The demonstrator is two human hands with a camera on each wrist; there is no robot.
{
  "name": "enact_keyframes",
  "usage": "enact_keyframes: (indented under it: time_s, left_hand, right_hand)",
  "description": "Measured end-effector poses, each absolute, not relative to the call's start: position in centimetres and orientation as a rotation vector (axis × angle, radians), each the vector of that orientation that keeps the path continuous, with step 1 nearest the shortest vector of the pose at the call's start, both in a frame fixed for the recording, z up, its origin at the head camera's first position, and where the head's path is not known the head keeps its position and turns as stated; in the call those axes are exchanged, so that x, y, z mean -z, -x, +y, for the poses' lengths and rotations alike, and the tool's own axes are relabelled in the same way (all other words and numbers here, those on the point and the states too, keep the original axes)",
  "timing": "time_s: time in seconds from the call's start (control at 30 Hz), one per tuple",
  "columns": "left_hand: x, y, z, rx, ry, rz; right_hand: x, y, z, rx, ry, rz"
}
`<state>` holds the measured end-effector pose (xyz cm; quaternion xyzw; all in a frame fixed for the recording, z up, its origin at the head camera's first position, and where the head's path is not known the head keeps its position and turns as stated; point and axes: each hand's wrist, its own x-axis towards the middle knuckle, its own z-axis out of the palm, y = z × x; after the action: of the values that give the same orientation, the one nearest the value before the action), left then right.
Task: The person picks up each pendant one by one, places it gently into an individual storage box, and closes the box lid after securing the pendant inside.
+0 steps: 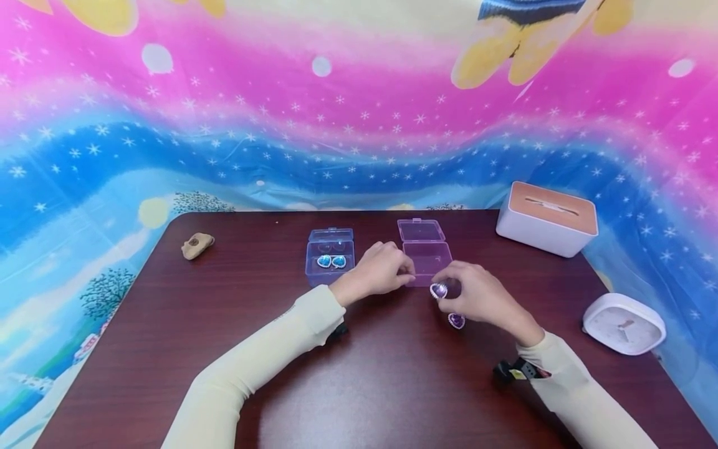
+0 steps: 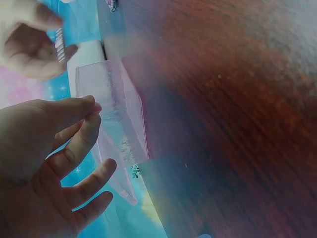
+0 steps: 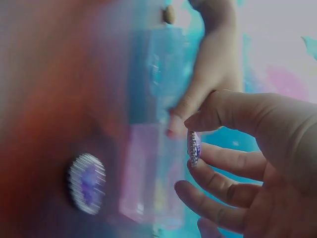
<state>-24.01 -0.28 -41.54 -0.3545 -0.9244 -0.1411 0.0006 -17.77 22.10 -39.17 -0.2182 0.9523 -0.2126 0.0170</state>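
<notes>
My right hand (image 1: 485, 293) pinches a purple gem with a beaded silvery rim (image 3: 193, 148) between thumb and fingers, close in front of the open pink box (image 1: 429, 252). On the table below that hand lies another purple gem with a silvery rim (image 1: 457, 320). At the pink box's left front corner, my left hand (image 1: 381, 268) brings thumb and index fingertips together, pinching at the rim; its other fingers are loosely bent in the left wrist view. Left of it stands an open blue box (image 1: 308, 265) with two blue gems (image 1: 331, 261) inside.
A white tissue box with an orange-brown top (image 1: 546, 218) stands at the back right. Nearer on the right is a white clock (image 1: 624, 324). Toward the back left of the dark wooden table (image 1: 168, 349) sits a small tan object (image 1: 197, 246). A patterned cloth (image 1: 359, 106) hangs behind.
</notes>
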Motion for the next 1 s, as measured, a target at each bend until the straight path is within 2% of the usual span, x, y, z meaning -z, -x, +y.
enact_keyframes:
  time_s: [0.23, 0.57, 1.0]
  left_hand:
    - [41.6, 24.0, -0.3, 0.451, 1.119, -2.906]
    - [41.6, 24.1, -0.2, 0.431, 1.123, -2.898]
    - [41.4, 24.1, -0.2, 0.420, 1.124, -2.895]
  right_hand:
    - [37.5, 20.1, 23.5, 0.744, 0.719, 2.993]
    - [38.5, 24.3, 24.8, 0.792, 0.757, 2.943]
    - [40.1, 25.9, 24.5, 0.691, 0.751, 2.953]
